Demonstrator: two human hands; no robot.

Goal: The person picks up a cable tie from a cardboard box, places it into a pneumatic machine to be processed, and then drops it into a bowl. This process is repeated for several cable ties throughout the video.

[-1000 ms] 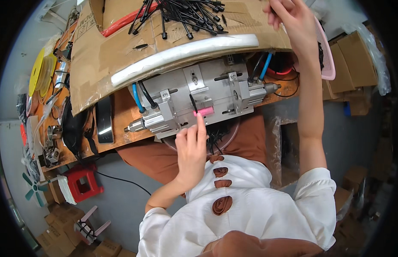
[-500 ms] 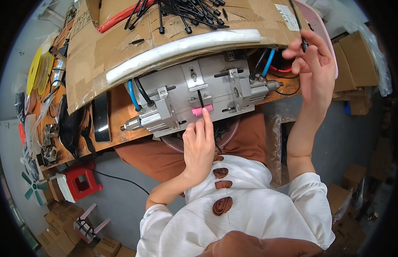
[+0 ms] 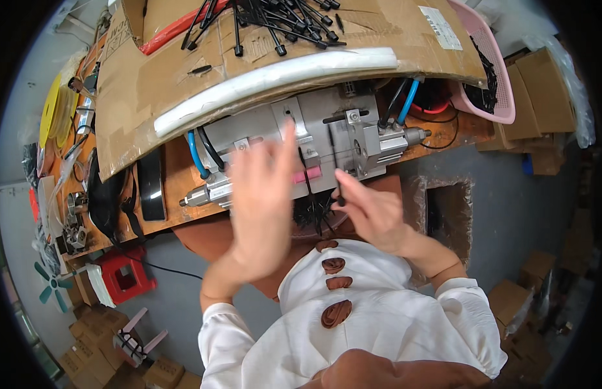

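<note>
My right hand (image 3: 379, 217) pinches a thin black rod (image 3: 333, 148) near its thicker lower end, holding it roughly upright over a metal clamping fixture (image 3: 324, 107). My left hand (image 3: 262, 201) is smeared by motion above the fixture's left half, its index finger reaching toward the middle bracket; whether it holds anything cannot be seen. Between the hands, a pink sleeve-like piece (image 3: 313, 174) sits at the fixture's front, partly hidden by my left hand. Another black rod (image 3: 307, 176) crosses over the pink piece and slants down toward my lap.
A cardboard sheet (image 3: 411, 39) with a white foam strip (image 3: 275, 81) overhangs the fixture, bearing several black rods (image 3: 275, 29). A pink basket (image 3: 505, 97) of black parts stands at right. Blue air hoses (image 3: 409, 102) join the cylinders. A red stool (image 3: 123, 269) is at lower left.
My right hand has come from the basket side to the fixture's front with a black rod. My left hand has left the pink piece and moved up and left.
</note>
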